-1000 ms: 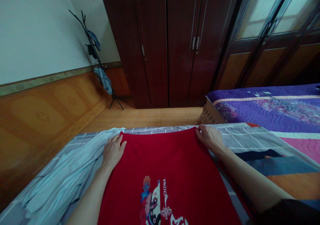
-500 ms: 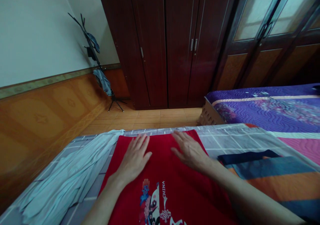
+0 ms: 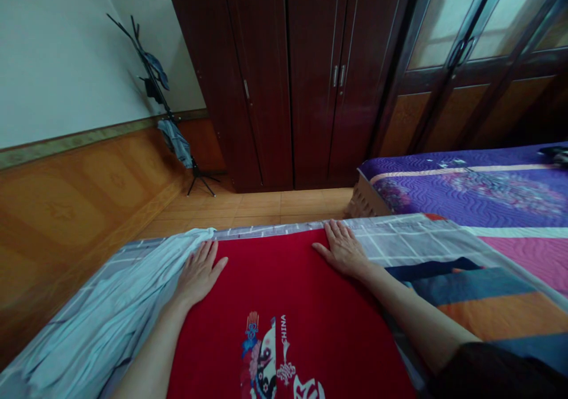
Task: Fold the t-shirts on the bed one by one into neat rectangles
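Note:
A red printed cloth garment (image 3: 266, 274), probably a T-shirt, lies spread flat on the bed, with a colourful mask-like print and the word CHINA towards me. My left hand (image 3: 200, 273) rests flat on its far left edge, fingers stretched out. At the far right corner my right hand (image 3: 342, 248) presses down, palm flat and thumb apart. Neither hand grips anything. Close to my left hand lies a long, crumpled pale blue cloth (image 3: 110, 304). Beyond my right forearm is a folded garment (image 3: 492, 307) with blue and orange stripes.
Under the garments is a grey checked bed sheet (image 3: 399, 239). A second bed with a purple quilt (image 3: 470, 180) stands at the right. Dark red wardrobes (image 3: 310, 91) line the back, and a coat stand (image 3: 153, 79) leans in view at the left.
My hands have moved apart over the red garment: the left out to its left edge, the right to the far right corner. The garment's far edge looks flatter.

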A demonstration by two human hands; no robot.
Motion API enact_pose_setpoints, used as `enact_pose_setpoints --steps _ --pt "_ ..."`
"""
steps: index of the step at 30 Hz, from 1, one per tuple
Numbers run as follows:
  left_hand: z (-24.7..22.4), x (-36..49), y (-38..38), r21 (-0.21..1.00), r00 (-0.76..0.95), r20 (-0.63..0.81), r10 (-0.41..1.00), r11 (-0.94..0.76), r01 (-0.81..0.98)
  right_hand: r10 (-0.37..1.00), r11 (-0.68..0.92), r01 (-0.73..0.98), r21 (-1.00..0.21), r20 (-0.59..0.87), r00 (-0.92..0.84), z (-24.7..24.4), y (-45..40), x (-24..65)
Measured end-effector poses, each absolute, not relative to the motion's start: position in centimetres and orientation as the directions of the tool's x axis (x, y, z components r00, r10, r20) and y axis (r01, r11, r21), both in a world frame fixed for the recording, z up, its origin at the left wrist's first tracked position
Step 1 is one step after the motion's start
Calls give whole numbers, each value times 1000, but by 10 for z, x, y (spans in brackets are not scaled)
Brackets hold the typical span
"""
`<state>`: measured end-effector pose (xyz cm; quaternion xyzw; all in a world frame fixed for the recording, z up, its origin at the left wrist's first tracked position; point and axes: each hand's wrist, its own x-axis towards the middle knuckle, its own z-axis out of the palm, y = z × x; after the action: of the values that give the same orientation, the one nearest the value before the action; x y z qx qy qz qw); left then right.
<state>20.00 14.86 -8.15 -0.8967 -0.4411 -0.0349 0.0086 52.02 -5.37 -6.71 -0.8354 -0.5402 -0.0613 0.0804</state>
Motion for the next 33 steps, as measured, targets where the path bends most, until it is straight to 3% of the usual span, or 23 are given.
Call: enact_pose_setpoints --steps 3,6,8,10,14,16,20,22,28,30,33 --pt "-74 214 127 4 668 125 734 -673 740 923 -312 946 -91 209 324 -61 -56 495" --pt "-65 241 92 83 866 69 495 -868 490 986 44 982 -183 164 -14 -57 -59 462" --pt "-63 249 83 129 917 7 398 -910 394 982 163 960 -230 137 -134 -57 -60 456" --pt "-65 245 90 124 884 -17 467 -876 466 991 72 973 -218 129 -44 -58 -59 468" --pt "-66 230 109 78 725 43 687 -726 683 933 -292 945 -147 173 315 -59 -55 493" --pt "-63 236 98 105 781 61 621 -783 614 954 -198 967 -158 195 227 -57 -55 484" --pt "-58 265 60 182 941 29 338 -927 328 970 213 953 -218 166 -179 -55 -59 447" --pt "-59 270 57 182 937 15 349 -922 341 976 196 953 -229 144 -166 -56 -58 446" --pt "-68 245 100 130 793 59 607 -792 596 969 -169 974 -153 154 192 -61 -50 490" --pt "-68 245 100 136 790 79 608 -792 596 972 -142 978 -154 166 167 -60 -50 487" --pt "-66 258 81 156 882 57 467 -877 454 986 77 978 -194 162 -45 -58 -51 467"
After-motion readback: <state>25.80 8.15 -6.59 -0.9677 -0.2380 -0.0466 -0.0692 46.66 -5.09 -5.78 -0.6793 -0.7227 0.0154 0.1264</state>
